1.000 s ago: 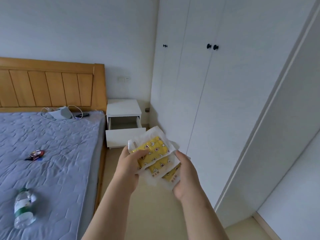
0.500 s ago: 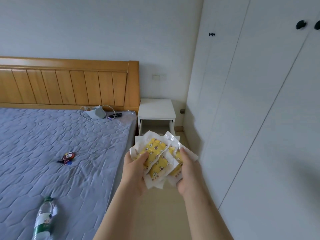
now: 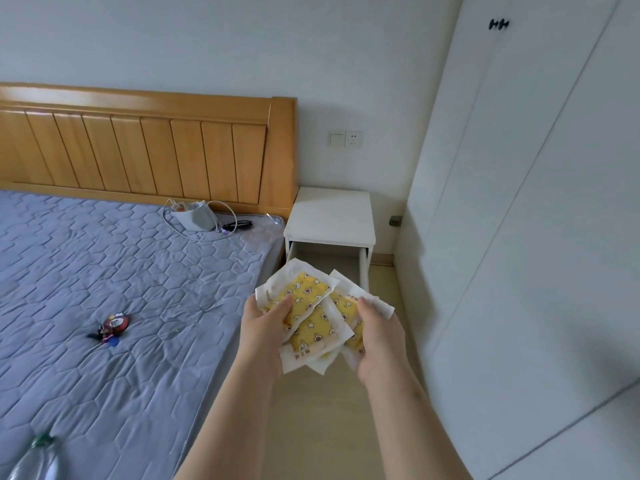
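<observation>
Head view: left hand [image 3: 263, 329] and right hand [image 3: 379, 341] fingers clasp yellow packets [image 3: 313, 306] before the open drawer [image 3: 329, 259]; stowing likely remains.

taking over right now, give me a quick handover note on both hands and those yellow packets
Left hand: grips the left side of a fanned stack of packets, thumb on top.
Right hand: grips the right side of the same stack.
Things: the packets are yellow in white wrappers and overlap. They are held in the air in front of the open drawer of the white nightstand beside the bed.
Done: packets in hand, drawer pulled open.
Left: probably lower the packets into the drawer and push it shut. They are not in it yet.
</observation>
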A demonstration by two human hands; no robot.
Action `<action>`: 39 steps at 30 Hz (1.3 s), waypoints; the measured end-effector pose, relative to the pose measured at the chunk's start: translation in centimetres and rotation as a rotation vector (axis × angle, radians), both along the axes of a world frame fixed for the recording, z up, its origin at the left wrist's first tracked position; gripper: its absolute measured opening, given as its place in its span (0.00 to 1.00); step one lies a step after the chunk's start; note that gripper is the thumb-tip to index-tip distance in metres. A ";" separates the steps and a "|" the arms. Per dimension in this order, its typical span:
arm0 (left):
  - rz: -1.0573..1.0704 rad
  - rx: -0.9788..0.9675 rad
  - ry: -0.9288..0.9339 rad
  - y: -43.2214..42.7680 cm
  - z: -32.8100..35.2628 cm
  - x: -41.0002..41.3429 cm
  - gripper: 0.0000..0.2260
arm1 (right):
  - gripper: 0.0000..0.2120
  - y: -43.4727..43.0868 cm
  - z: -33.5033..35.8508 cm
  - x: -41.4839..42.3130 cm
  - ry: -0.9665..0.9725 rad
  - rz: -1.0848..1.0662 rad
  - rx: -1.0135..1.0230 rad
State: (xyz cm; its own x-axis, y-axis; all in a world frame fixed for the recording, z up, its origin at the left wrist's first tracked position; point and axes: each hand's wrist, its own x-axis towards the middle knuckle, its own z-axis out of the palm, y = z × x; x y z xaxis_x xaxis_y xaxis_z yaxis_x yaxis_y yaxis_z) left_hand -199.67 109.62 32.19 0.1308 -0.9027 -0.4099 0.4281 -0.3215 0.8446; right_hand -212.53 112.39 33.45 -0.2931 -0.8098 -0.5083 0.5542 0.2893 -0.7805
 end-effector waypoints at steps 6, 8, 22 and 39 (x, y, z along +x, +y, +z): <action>0.028 -0.010 0.003 -11.0 -1.6 -0.9 0.13 | 0.03 -10.7 -2.5 -1.0 0.113 0.039 0.054; -0.004 -0.017 -0.001 -15.7 -1.8 -1.1 0.14 | 0.04 -14.8 -3.0 -1.4 0.131 0.054 0.053; -0.129 0.063 -0.209 -36.4 -6.6 -4.5 0.05 | 0.10 -35.3 -8.2 -2.8 0.056 0.220 0.116; -0.030 0.454 -0.673 -50.1 -20.3 -11.1 0.05 | 0.12 -51.6 -22.5 -11.6 0.009 0.256 0.378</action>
State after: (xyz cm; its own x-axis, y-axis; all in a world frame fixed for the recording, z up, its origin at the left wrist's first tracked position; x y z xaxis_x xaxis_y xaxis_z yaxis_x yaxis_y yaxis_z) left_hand -210.72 59.54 11.93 0.4577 -0.6745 -0.5793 -0.1393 -0.6979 0.7025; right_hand -224.08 60.82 10.90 -0.1136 -0.6150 -0.7803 0.4214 0.6814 -0.5984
